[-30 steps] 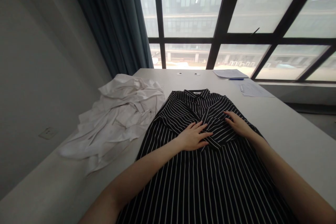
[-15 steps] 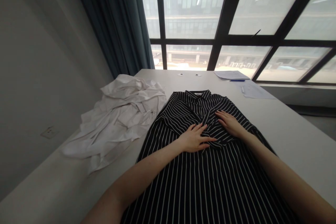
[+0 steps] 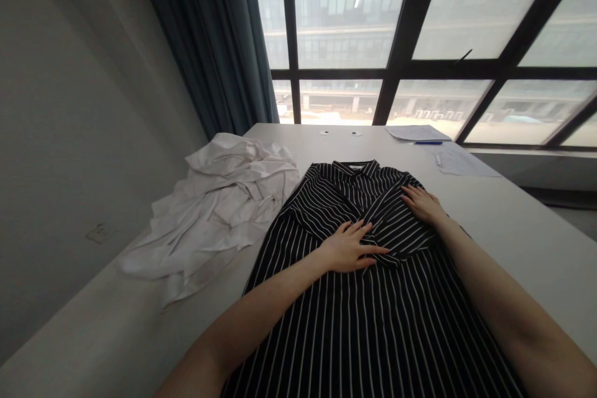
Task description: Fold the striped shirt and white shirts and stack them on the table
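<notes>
A black shirt with white vertical stripes [image 3: 359, 329] lies face up and spread out on the table, its collar [image 3: 355, 168] toward the window. One front panel seems folded across the chest. My left hand [image 3: 351, 247] rests flat on the middle of the chest, fingers apart, next to a folded edge of the cloth. My right hand [image 3: 422, 205] lies flat on the shirt's right chest, nearer the shoulder, gripping nothing. Both palms press on the fabric from above. The shirt's lower end runs out of view under my forearms.
A crumpled white cloth [image 3: 217, 211] lies heaped to the left of the shirt on the white table [image 3: 522, 249]. Papers [image 3: 415, 132] and a blue pen [image 3: 428, 143] lie at the far edge. A wall [image 3: 69, 137] is at left, a window [image 3: 345, 12] ahead.
My right hand has slid up and to the right across the shirt toward the shoulder. My left hand has barely moved. The view has shifted slightly.
</notes>
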Demonstrator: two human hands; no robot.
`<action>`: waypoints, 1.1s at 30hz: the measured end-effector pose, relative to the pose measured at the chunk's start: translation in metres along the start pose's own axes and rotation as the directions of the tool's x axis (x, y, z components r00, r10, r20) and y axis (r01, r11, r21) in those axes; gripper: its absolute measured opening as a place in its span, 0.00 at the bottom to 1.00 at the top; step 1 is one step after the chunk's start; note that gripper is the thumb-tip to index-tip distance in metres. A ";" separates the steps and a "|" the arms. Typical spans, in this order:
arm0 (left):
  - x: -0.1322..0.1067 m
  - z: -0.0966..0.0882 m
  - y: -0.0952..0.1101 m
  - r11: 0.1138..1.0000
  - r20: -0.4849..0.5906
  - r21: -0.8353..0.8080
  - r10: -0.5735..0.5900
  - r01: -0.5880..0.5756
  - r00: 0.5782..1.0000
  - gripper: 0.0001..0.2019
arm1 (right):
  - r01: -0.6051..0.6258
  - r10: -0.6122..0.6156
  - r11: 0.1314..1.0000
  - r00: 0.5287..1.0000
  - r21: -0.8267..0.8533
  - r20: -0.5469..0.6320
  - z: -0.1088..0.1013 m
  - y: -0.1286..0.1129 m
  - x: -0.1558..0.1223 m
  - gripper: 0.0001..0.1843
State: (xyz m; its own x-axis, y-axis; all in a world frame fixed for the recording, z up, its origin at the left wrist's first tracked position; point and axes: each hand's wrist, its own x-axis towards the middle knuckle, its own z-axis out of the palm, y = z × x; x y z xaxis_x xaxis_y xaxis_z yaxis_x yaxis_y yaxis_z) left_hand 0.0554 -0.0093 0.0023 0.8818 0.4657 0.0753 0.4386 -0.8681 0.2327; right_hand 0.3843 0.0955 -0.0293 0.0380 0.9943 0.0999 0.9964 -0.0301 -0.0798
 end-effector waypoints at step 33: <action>0.018 -0.043 -0.063 0.903 -0.351 -0.008 -0.406 0.430 0.844 0.21 | 0.364 -0.309 0.918 0.905 0.159 -0.291 -0.014 -0.095 -0.068 0.22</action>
State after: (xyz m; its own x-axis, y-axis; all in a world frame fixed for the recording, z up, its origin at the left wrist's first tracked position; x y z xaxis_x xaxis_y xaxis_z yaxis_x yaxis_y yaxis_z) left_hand 0.0362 0.0615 0.0307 0.5051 0.8055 0.3098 0.7739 -0.5817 0.2505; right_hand 0.2883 0.0296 -0.0148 -0.2510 0.8796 0.4041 0.9160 0.3509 -0.1947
